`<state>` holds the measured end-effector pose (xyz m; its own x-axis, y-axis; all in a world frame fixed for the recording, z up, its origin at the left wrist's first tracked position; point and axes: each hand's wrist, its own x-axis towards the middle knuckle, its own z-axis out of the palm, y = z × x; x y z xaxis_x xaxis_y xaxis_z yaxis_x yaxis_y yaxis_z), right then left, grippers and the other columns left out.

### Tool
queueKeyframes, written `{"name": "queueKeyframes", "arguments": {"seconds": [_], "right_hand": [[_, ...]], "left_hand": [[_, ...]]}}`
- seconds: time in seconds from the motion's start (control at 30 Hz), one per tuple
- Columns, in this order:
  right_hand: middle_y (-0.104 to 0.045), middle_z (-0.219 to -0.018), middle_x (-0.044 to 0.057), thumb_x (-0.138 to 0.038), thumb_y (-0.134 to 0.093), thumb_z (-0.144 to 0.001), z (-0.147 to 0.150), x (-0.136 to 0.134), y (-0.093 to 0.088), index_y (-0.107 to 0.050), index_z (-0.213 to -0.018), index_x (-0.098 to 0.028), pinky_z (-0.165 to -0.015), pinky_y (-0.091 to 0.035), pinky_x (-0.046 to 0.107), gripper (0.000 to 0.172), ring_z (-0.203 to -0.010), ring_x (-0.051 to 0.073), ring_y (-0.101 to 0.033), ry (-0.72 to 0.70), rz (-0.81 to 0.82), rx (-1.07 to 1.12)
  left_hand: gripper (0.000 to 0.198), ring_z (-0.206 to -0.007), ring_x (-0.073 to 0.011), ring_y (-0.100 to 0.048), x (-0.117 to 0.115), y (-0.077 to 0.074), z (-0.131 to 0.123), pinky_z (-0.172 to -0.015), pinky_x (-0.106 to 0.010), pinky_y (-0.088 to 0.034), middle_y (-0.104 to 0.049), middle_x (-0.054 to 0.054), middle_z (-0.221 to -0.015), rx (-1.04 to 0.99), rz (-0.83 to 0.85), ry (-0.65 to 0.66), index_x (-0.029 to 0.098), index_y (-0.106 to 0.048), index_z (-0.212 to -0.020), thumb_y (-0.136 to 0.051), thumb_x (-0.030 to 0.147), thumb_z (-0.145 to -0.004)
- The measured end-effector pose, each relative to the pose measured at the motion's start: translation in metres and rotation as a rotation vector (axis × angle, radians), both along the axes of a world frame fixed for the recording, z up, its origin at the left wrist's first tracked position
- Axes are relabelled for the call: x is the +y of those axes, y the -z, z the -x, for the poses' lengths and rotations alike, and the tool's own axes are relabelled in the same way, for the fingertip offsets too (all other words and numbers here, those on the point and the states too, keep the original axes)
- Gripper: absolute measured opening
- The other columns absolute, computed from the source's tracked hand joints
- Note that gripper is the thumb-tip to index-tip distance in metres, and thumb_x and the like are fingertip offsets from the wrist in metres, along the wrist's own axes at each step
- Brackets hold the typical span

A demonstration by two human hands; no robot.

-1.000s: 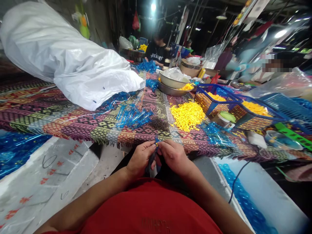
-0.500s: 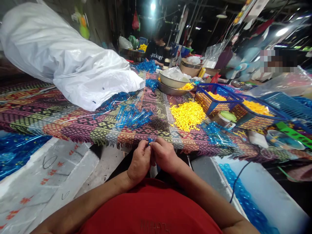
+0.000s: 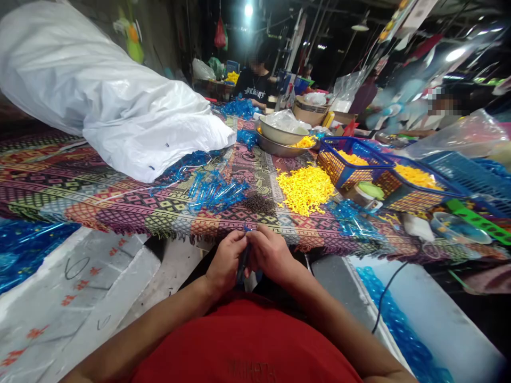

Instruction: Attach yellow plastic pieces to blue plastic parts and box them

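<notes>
A big white sack [image 3: 131, 106] lies over the back left part of the surface, its narrow end reaching inward onto the patterned cloth [image 3: 80, 186]. Below the left front edge, shiny blue material [image 3: 32, 250] fills the top of a white box [image 3: 85, 287]. Further right, near the front edge, lies a loose heap of blue plastic strips [image 3: 217, 191].

The left hand [image 3: 223, 260] is just in front of the middle of the fringed front edge, thumb and forefinger pinched together on a small blue piece [image 3: 246, 229]. Behind it, near that edge, sits a little pile of dark grains [image 3: 259, 204]. The right hand [image 3: 273, 255] has its fingers bent inward, tips meeting the left's at the piece; whether they clamp it too, I cannot tell.

Stacked bowls [image 3: 283, 133] stand farther back, behind a yellow heap [image 3: 305, 190] of small parts. Two blue baskets [image 3: 361, 173] with yellow parts follow, then a clear tub [image 3: 461, 229] by the front edge's right stretch.
</notes>
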<state>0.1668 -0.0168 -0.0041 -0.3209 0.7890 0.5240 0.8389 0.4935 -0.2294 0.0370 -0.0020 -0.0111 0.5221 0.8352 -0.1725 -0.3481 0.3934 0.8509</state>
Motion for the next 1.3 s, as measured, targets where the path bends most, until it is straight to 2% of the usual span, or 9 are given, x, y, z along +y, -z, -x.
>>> {"name": "queueKeyframes", "arguments": {"seconds": [0.17, 0.27, 0.43, 0.53, 0.63, 0.8, 0.97, 1.13, 1.3], "right_hand": [[-0.058, -0.087, 0.008, -0.019, -0.040, -0.090, -0.010, -0.009, -0.002, -0.056, -0.104, -0.017, -0.069, -0.047, 0.026, 0.021, -0.078, 0.016, -0.056, -0.006, 0.066, 0.069], [-0.062, -0.091, 0.008, -0.023, -0.043, -0.089, -0.045, -0.010, -0.003, -0.056, -0.105, -0.017, -0.076, -0.048, 0.029, 0.021, -0.085, 0.018, -0.058, 0.073, 0.023, 0.090], [-0.064, -0.093, 0.013, -0.023, -0.043, -0.086, -0.159, -0.021, -0.006, -0.065, -0.096, -0.015, -0.071, -0.046, 0.034, 0.025, -0.083, 0.024, -0.059, 0.791, -0.034, -0.125], [-0.063, -0.103, 0.014, -0.008, -0.043, -0.076, -0.212, -0.031, -0.005, -0.066, -0.101, -0.017, -0.073, -0.043, 0.037, 0.034, -0.094, 0.029, -0.055, 0.943, 0.131, -0.405], [-0.065, -0.099, 0.014, -0.006, -0.043, -0.074, -0.233, -0.037, -0.001, -0.065, -0.102, -0.016, -0.074, -0.042, 0.038, 0.037, -0.094, 0.029, -0.054, 0.928, 0.245, -0.534], [-0.066, -0.097, 0.013, -0.007, -0.045, -0.074, -0.217, -0.031, 0.001, -0.063, -0.105, -0.014, -0.076, -0.042, 0.035, 0.036, -0.092, 0.027, -0.056, 0.770, 0.202, -0.564], [-0.067, -0.094, 0.013, -0.024, -0.049, -0.082, -0.186, -0.015, -0.009, -0.061, -0.109, -0.015, -0.072, -0.046, 0.032, 0.030, -0.085, 0.024, -0.061, 0.575, 0.153, -0.363], [-0.067, -0.100, 0.007, -0.024, -0.054, -0.081, -0.177, 0.005, -0.016, -0.066, -0.098, -0.018, -0.074, -0.049, 0.028, 0.023, -0.087, 0.019, -0.063, 0.173, 0.398, -0.035], [-0.068, -0.101, 0.009, -0.025, -0.055, -0.080, -0.182, 0.012, -0.004, -0.066, -0.102, -0.017, -0.077, -0.050, 0.030, 0.026, -0.089, 0.020, -0.064, 0.259, 0.434, -0.015]], "left_hand": [[0.016, -0.030, -0.0099, -0.047, 0.006, 0.009, -0.002, -0.029, -0.016, -0.032, -0.057, -0.001, -0.047, -0.156, 0.151, 0.150, 0.015, -0.045, -0.079, -0.048, 0.031, -0.083], [0.019, -0.030, -0.0096, -0.049, 0.009, 0.009, 0.001, -0.029, -0.016, -0.032, -0.061, -0.004, -0.053, -0.165, 0.190, 0.212, 0.013, -0.048, -0.079, -0.046, 0.031, -0.084], [0.016, -0.040, -0.0131, -0.058, 0.008, 0.004, 0.005, -0.029, -0.018, -0.037, -0.062, -0.005, -0.068, -0.160, 0.182, 0.147, 0.014, -0.045, -0.077, -0.051, 0.029, -0.080], [0.017, -0.042, -0.0147, -0.060, 0.004, 0.003, 0.005, -0.029, -0.019, -0.039, -0.061, -0.004, -0.070, -0.163, 0.176, 0.144, 0.016, -0.042, -0.078, -0.053, 0.029, -0.079], [0.019, -0.042, -0.0152, -0.060, 0.001, 0.003, 0.003, -0.029, -0.019, -0.039, -0.061, -0.003, -0.070, -0.152, 0.171, 0.157, 0.016, -0.041, -0.079, -0.054, 0.030, -0.078], [0.019, -0.042, -0.0150, -0.060, -0.001, 0.001, 0.002, -0.030, -0.019, -0.039, -0.060, -0.002, -0.069, -0.120, 0.155, 0.140, 0.017, -0.041, -0.081, -0.054, 0.030, -0.078], [0.021, -0.044, -0.0143, -0.060, -0.003, 0.001, -0.001, -0.031, -0.020, -0.041, -0.059, -0.002, -0.073, -0.114, 0.131, 0.145, 0.015, -0.045, -0.082, -0.056, 0.033, -0.077], [0.021, -0.044, -0.0141, -0.060, -0.005, 0.001, -0.002, -0.031, -0.020, -0.041, -0.056, -0.001, -0.073, -0.110, 0.130, 0.164, 0.015, -0.048, -0.081, -0.056, 0.033, -0.077], [0.019, -0.044, -0.0147, -0.060, -0.005, -0.002, -0.001, -0.032, -0.021, -0.041, -0.055, -0.001, -0.072, -0.104, 0.137, 0.137, 0.015, -0.048, -0.081, -0.055, 0.031, -0.077]]}}
